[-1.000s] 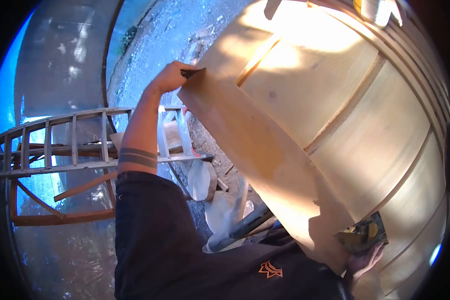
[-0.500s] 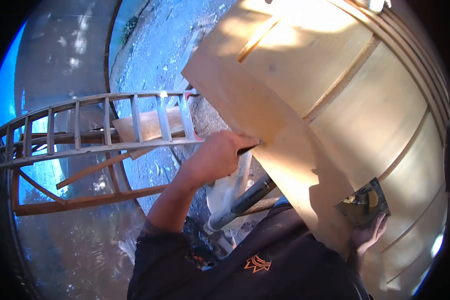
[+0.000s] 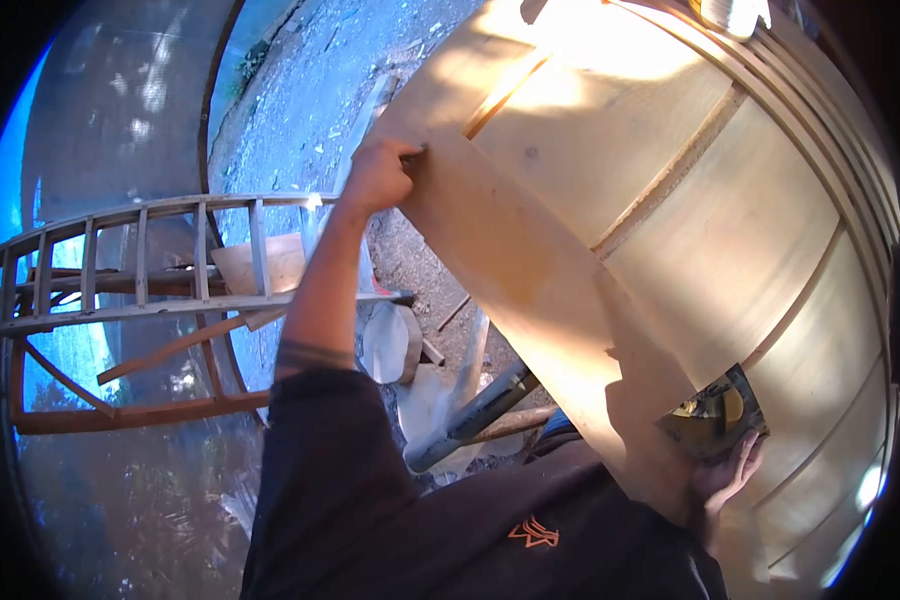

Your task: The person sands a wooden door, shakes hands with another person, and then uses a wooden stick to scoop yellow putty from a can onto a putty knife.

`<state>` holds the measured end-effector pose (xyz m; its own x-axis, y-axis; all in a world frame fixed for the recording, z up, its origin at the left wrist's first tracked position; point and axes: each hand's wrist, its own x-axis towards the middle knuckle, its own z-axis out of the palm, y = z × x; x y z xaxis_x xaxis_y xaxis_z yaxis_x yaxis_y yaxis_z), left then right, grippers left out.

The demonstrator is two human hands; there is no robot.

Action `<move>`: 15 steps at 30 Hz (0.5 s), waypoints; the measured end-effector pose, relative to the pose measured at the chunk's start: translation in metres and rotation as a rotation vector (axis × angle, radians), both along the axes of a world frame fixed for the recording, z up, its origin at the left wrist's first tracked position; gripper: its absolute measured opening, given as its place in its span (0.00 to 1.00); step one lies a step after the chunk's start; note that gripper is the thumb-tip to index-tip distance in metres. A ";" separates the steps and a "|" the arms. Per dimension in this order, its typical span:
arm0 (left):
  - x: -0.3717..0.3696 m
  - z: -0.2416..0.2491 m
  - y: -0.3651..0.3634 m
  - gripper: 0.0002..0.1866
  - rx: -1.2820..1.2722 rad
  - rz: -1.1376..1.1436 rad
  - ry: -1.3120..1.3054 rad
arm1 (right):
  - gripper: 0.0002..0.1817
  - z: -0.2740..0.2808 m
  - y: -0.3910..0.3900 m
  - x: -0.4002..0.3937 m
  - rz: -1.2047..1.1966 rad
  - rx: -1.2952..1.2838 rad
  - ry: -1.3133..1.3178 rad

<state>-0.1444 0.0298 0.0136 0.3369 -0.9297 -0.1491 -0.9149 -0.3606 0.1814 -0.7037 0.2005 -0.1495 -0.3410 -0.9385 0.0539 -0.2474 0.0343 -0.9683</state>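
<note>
My left hand (image 3: 381, 176) is at the upper left end of a long pale wooden board (image 3: 470, 215), its fingers curled at the board's edge. Whatever those fingers hold, if anything, is hidden. A darker amber patch (image 3: 523, 278) marks the board's middle. At the lower right, my right hand (image 3: 732, 472) grips a dark square plate (image 3: 700, 430) from below; yellowish paste (image 3: 722, 405) lies on it. The plate is close beside the board's lower end.
Large curved wooden panels (image 3: 730, 210) with battens extend on the right. To the left, a metal ladder (image 3: 202, 250) lies across, above a wooden frame (image 3: 140, 415). A dark pipe (image 3: 470, 420) and rubble-strewn ground (image 3: 310, 100) are below the board.
My left hand has moved up and left along the board, from near its middle edge to its upper end. My right hand and the plate have shifted slightly in view.
</note>
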 end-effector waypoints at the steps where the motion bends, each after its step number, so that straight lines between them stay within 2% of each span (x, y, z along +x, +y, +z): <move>1: -0.015 -0.003 0.014 0.21 -0.025 -0.058 -0.012 | 0.25 -0.005 0.002 -0.004 -0.069 0.062 -0.186; 3: -0.054 -0.005 0.043 0.23 -0.040 -0.117 0.012 | 0.22 -0.002 0.001 -0.002 -0.041 0.035 -0.054; 4: -0.080 -0.001 0.056 0.25 -0.030 -0.115 0.052 | 0.20 0.012 -0.006 0.005 0.062 -0.058 0.264; 6: -0.130 0.007 0.078 0.27 0.061 -0.085 0.105 | 0.18 0.014 -0.006 0.006 0.117 -0.080 0.303; 9: -0.153 0.026 0.091 0.27 0.090 -0.448 0.186 | 0.16 0.007 -0.010 0.012 -0.024 0.074 -0.436; 11: -0.103 0.013 0.064 0.26 -0.069 -0.528 0.101 | 0.14 0.041 -0.023 0.030 -0.081 0.110 -0.794; 12: -0.086 0.032 0.035 0.25 0.094 -0.216 0.052 | 0.15 0.035 -0.022 0.029 -0.060 0.080 -0.801; 13: -0.065 0.047 0.009 0.24 0.114 -0.044 0.017 | 0.15 0.027 -0.018 0.024 -0.034 0.057 -0.806; 14: -0.012 0.036 -0.012 0.24 0.040 -0.174 0.004 | 0.15 0.022 -0.016 0.021 0.000 0.035 -0.807; 15: 0.027 0.034 -0.030 0.23 0.085 -0.115 0.003 | 0.15 0.022 -0.015 0.023 0.050 -0.080 -0.370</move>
<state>-0.1172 -0.0003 0.0474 0.2284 -0.9459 -0.2303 -0.9505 -0.2678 0.1575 -0.6810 0.1852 -0.1278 -0.3051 -0.9523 0.0096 0.1197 -0.0483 -0.9916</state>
